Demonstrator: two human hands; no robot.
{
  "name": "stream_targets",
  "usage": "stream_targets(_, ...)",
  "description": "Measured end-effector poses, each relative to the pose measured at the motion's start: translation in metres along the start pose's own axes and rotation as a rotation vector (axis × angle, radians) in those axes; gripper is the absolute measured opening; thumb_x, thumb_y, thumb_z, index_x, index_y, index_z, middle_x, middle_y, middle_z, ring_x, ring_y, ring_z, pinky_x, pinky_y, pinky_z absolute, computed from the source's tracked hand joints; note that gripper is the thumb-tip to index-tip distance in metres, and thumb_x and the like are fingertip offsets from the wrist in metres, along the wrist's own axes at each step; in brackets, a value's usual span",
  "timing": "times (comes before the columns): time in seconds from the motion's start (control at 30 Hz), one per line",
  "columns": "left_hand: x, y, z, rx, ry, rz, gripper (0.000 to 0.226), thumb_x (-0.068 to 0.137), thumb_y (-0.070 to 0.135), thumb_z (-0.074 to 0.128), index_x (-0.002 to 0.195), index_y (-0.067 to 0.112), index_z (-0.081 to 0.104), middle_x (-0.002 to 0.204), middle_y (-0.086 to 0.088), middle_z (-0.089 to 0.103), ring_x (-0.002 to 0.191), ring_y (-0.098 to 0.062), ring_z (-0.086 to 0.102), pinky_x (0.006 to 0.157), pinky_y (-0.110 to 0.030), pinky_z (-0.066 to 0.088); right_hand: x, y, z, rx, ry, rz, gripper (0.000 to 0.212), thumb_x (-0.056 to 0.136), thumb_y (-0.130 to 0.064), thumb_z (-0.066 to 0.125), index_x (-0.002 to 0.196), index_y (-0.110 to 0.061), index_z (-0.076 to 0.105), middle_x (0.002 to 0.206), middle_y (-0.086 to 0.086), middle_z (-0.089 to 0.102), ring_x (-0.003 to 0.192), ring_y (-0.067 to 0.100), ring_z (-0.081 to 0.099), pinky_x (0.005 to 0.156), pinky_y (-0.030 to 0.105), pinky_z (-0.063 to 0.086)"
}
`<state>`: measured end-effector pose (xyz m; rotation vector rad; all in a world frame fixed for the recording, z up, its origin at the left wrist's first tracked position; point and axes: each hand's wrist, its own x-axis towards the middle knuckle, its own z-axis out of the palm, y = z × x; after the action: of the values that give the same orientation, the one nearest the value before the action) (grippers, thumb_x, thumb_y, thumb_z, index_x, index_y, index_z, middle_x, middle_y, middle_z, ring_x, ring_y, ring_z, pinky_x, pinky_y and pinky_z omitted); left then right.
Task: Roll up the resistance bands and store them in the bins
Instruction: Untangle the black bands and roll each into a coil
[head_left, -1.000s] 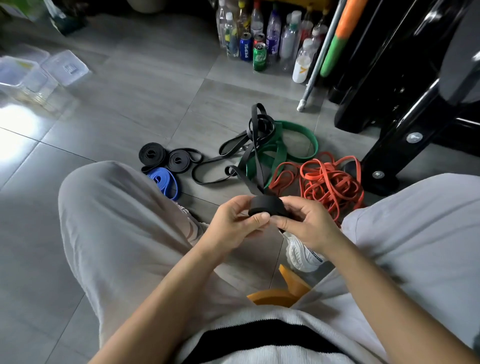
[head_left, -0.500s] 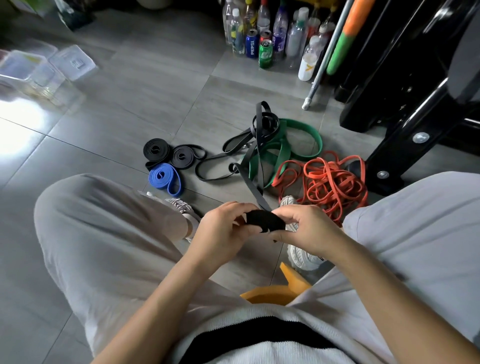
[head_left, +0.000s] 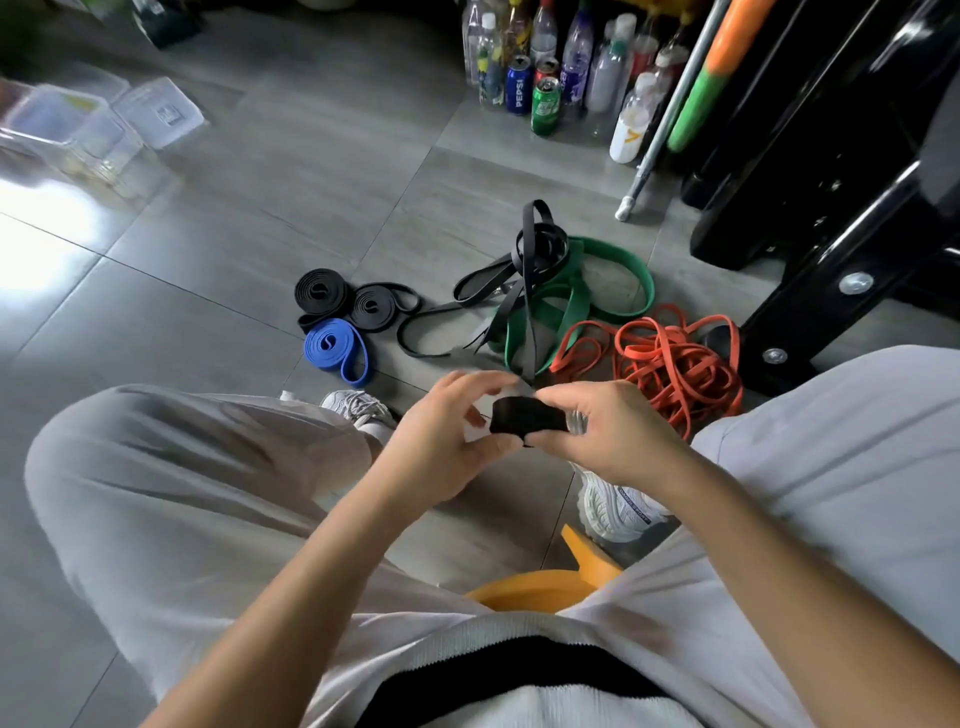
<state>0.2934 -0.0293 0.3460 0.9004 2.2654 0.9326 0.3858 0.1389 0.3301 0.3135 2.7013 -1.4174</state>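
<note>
Between my knees I hold a partly rolled black band (head_left: 524, 420). My right hand (head_left: 602, 431) pinches the roll, thumb under and fingers over. My left hand (head_left: 447, 436) curls around its left end, thumb at the roll and fingers blurred above it. The band's loose tail (head_left: 529, 312) runs up and away to a tangle of black bands (head_left: 535, 254) on the floor. Two rolled black bands (head_left: 322, 292) (head_left: 375, 306) and a rolled blue band (head_left: 335, 348) lie left of it. Loose green band (head_left: 613, 275) and orange bands (head_left: 670, 358) lie right.
Clear plastic bins (head_left: 78, 130) and a lid (head_left: 158, 111) stand at the far left on the grey tiles. Bottles and cans (head_left: 545, 78) line the back. A black machine frame (head_left: 810, 249) and a pole (head_left: 670, 104) are on the right. I sit on an orange stool (head_left: 540, 587).
The roll has turned and grown a little between my hands. My left fingers have lifted off and opened above it. The view has shifted slightly.
</note>
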Motion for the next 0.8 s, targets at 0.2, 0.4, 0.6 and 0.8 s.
stream_targets(0.2, 0.013, 0.012, -0.012, 0.272, 0.040, 0.154, 0.031, 0.078, 0.022, 0.069, 0.109, 0.022, 0.066, 0.094, 0.002, 0.067, 0.085, -0.022, 0.062, 0.073, -0.031, 0.047, 0.014, -0.004, -0.007, -0.111, 0.000, -0.055, 0.028, 0.076, -0.026, 0.077, 0.102, -0.021, 0.070, 0.088, -0.003, 0.071, 0.084, 0.015, 0.065, 0.075, 0.036, 0.050)
stream_targets(0.4, 0.007, 0.001, -0.013, 0.253, 0.215, 0.177, 0.031, 0.078, 0.021, 0.073, 0.109, 0.020, 0.067, 0.095, 0.003, 0.067, 0.083, -0.021, 0.064, 0.072, -0.035, 0.053, 0.019, 0.003, -0.014, -0.134, -0.047, 0.030, 0.022, 0.074, -0.031, 0.077, 0.095, -0.028, 0.070, 0.081, -0.008, 0.070, 0.079, 0.011, 0.063, 0.073, 0.034, 0.051)
stream_targets(0.6, 0.006, -0.010, -0.020, 0.500, 0.337, 0.195, 0.028, 0.077, 0.021, 0.069, 0.105, 0.019, 0.068, 0.095, 0.000, 0.069, 0.077, -0.029, 0.066, 0.062, -0.031, 0.048, 0.023, -0.003, -0.008, -0.373, 0.140, -0.184, 0.025, 0.074, -0.032, 0.068, 0.097, -0.025, 0.073, 0.074, -0.001, 0.070, 0.075, 0.026, 0.063, 0.069, 0.025, 0.037)
stream_targets(0.8, 0.006, 0.003, -0.024, 0.090, 0.311, 0.028, 0.027, 0.076, 0.014, 0.073, 0.100, 0.026, 0.070, 0.085, 0.012, 0.065, 0.074, -0.006, 0.064, 0.072, -0.013, 0.046, 0.024, -0.009, -0.005, -0.069, 0.079, -0.011, 0.037, 0.075, -0.018, 0.076, 0.109, -0.030, 0.070, 0.090, -0.005, 0.073, 0.079, 0.013, 0.064, 0.075, 0.032, 0.051)
